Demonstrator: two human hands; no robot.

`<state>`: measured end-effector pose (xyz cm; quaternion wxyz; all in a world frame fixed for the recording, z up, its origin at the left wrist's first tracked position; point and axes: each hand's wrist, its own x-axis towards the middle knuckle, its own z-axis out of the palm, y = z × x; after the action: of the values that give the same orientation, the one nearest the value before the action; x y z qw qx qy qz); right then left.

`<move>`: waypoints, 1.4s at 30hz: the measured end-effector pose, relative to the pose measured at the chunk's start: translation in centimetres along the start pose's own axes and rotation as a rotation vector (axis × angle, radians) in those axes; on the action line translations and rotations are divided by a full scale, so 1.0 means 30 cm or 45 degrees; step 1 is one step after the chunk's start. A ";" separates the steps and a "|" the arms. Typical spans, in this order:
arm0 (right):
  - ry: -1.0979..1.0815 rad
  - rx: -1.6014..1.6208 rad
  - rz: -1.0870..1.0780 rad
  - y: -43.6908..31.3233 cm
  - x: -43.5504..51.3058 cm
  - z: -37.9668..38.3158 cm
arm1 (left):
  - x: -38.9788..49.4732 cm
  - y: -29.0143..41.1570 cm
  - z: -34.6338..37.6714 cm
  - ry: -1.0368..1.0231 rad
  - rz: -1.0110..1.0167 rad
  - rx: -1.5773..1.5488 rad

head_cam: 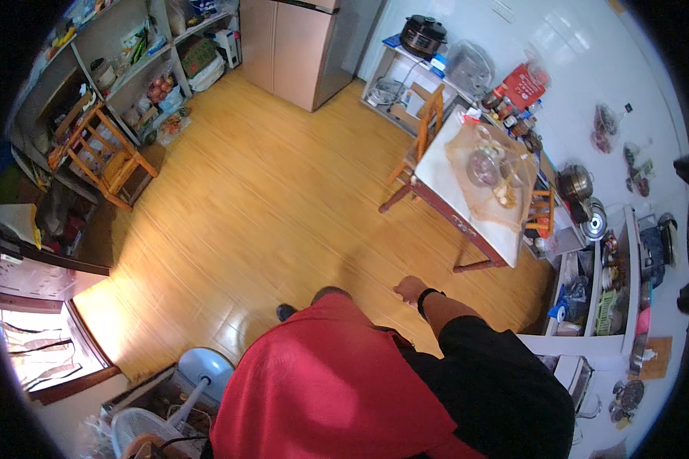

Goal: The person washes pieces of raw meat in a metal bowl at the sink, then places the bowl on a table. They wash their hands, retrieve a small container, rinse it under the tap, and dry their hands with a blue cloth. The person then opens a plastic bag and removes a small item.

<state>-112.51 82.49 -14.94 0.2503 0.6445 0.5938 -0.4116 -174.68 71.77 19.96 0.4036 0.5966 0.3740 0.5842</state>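
My right hand (411,290) hangs over the wooden floor, a dark band (429,299) around its wrist. Its fingers are curled, and I see nothing held in them. The white-topped table (443,150) with dark red legs is the nearest furniture, apart from the hand. On that table a sheer orange cover (462,172) is spread around a bowl (483,168) and other food. My left hand is out of view. A red apron or cloth (327,384) covers my front, beside my black sleeve (494,373).
Wooden chairs (428,132) stand by the table, and another wooden chair (112,163) is near the shelves (140,72). A refrigerator (298,54) stands ahead. An electric cooker (423,35) tops a side stand. To the right is a cabinet (585,344); a fan's round base (204,367) is lower left.
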 end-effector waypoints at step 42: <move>-0.190 0.497 -1.037 -3.840 1.255 -1.142 | 0.841 -0.635 -2.835 0.653 -1.499 2.430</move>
<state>-218.08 150.89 -8.62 -0.0157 0.3622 0.6905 -0.6260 -258.20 106.25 11.72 -0.0903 0.2558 0.9560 -0.1120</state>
